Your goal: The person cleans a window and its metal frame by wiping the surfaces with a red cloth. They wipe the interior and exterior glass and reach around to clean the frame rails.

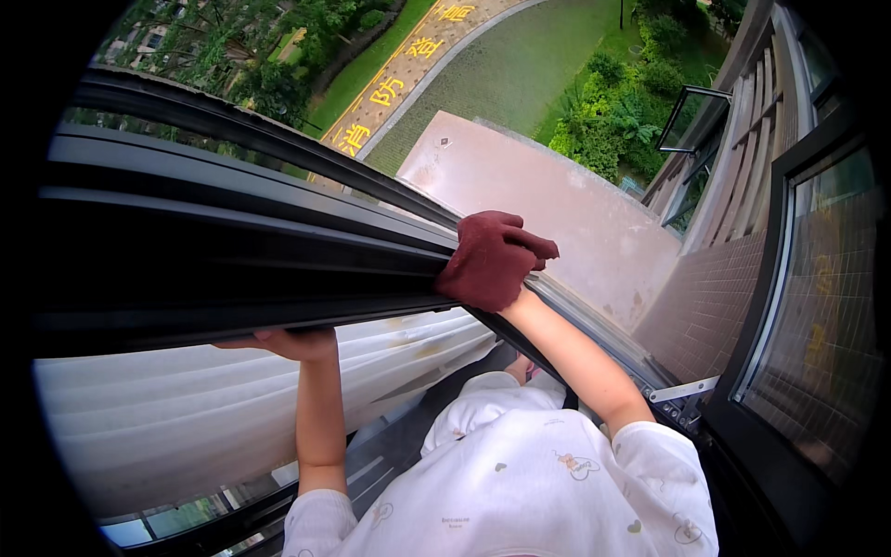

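My right hand (491, 261) is covered by a maroon glove or mitt-like cloth (480, 250). It lies against the right end of a thick black window frame (209, 250), with its fingers pointing past the frame to the outside. Whether anything is inside those fingers cannot be seen. My left hand (303, 342) is bare and holds the inner lower edge of the same frame. Part of its fingers is hidden behind the dark profile. Both forearms reach forward from white printed sleeves.
Below the opening lies a pinkish concrete ledge (543, 202), high above a paved path (390, 83) and shrubs. At right, a black-framed casement (773, 292) stands swung outward on a metal stay arm (686, 390). A white pleated curtain (174, 411) hangs at left.
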Available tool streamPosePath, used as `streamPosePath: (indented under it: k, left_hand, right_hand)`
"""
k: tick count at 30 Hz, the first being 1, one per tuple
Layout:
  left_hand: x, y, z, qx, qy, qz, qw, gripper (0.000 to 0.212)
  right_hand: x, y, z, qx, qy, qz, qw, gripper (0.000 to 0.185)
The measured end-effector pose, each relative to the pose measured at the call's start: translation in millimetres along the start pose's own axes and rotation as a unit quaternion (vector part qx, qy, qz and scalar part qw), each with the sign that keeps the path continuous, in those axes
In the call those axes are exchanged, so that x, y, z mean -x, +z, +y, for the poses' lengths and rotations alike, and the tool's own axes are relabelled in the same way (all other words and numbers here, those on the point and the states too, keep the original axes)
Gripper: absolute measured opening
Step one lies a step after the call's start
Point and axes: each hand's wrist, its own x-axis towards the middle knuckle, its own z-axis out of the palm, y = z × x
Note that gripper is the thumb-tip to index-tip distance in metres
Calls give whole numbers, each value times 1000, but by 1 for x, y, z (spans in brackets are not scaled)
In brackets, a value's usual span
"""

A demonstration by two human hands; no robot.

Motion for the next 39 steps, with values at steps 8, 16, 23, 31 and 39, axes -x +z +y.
streamPosePath:
  k: [8,16,23,31,39]
  left_hand:
    - [-1,-8,-5,-93,39,-12,995,51]
    - [3,1,0,150,-38,5,988,48]
    - [2,7,8,-79,104,-13,991,47]
    - [4,4,4,-79,108,-25,991,47]
    - [3,5,3,-79,111,-28,990,48]
  right_hand:
    - [12,59,5,-54,36,-56,996,30]
    - [22,54,18,-112,47,-111,986,27]
    - [21,123,49,-356,-40,-175,917,19]
    - [20,123,56,-340,-5,-125,932,23]
    - [11,111,65,-332,-75,-175,924,22]
